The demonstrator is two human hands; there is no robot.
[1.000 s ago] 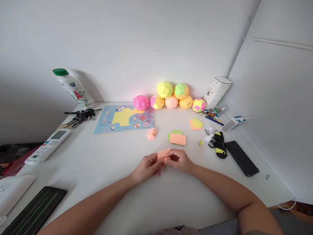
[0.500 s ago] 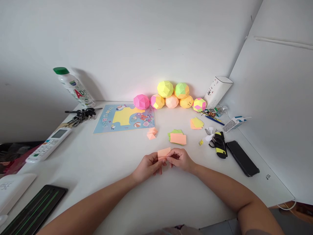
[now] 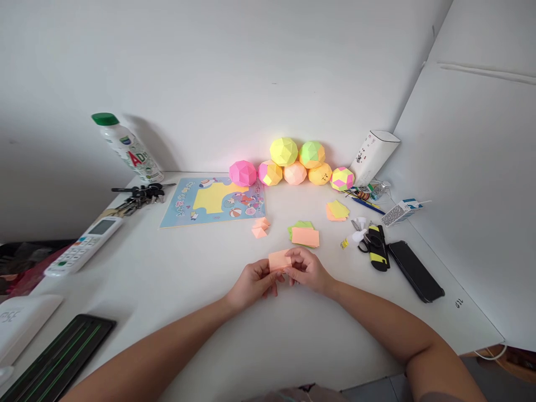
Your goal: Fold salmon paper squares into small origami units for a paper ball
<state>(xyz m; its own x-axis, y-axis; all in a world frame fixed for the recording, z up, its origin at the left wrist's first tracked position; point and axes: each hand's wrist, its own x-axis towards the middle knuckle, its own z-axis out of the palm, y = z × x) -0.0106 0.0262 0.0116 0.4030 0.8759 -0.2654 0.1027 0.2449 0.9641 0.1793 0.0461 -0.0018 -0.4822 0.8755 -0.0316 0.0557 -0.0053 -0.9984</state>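
Note:
Between my two hands is a small peach paper slip (image 3: 278,261), held a little above the white desk. My left hand (image 3: 252,282) pinches its left and lower edge. The fingers of my right hand (image 3: 307,270) close on its right side, covering that end. Just beyond lies a stack of peach and green paper slips (image 3: 305,237). A few folded peach paper pieces (image 3: 260,228) rest to its left, and yellow and orange paper slips (image 3: 337,210) lie farther back on the right.
Faceted paper balls (image 3: 283,152) are piled against the wall beside a blue printed sheet (image 3: 188,204). To the right lie a cutter (image 3: 378,251), scissors and a black phone (image 3: 416,271). A bottle (image 3: 128,148), keys (image 3: 142,195) and a remote (image 3: 86,245) occupy the left.
The crease near the slip's lower edge no longer shows, and the slip looks flatter and taller. My right fingers have risen slightly along its right side. My left hand stays nearly in place.

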